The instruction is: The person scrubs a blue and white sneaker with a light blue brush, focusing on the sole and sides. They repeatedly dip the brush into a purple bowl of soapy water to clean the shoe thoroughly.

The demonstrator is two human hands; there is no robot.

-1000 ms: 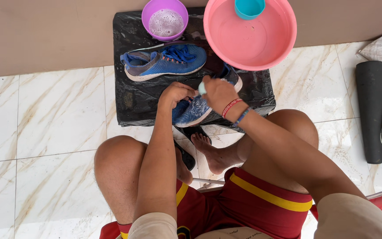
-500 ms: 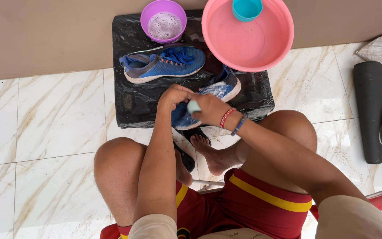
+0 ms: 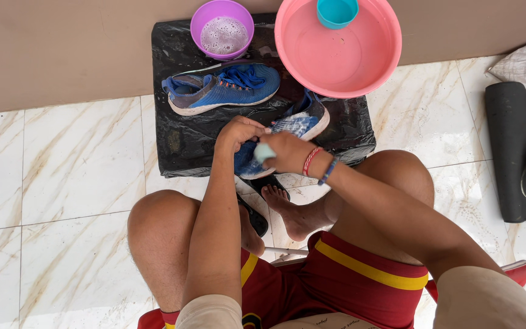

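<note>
A blue sneaker is held directly in front of the person, above the near edge of a black plastic sheet spread on the marble floor. Its long axis runs diagonally, from the end gripped low beside the left hand up and away to the white-soled end at the right, near a pink basin. The left hand is closed around the nearer end of the shoe and steadies it. Just to its right, touching the shoe's upper, the right hand is wrapped around a small pale-green brush, of which only the end shows. Both hands are on the shoe, the left slightly farther along it, the right nearer the body. A second blue sneaker lies on its side farther back on the sheet, below a purple bowl of suds; a teal cup sits in the basin.
</note>
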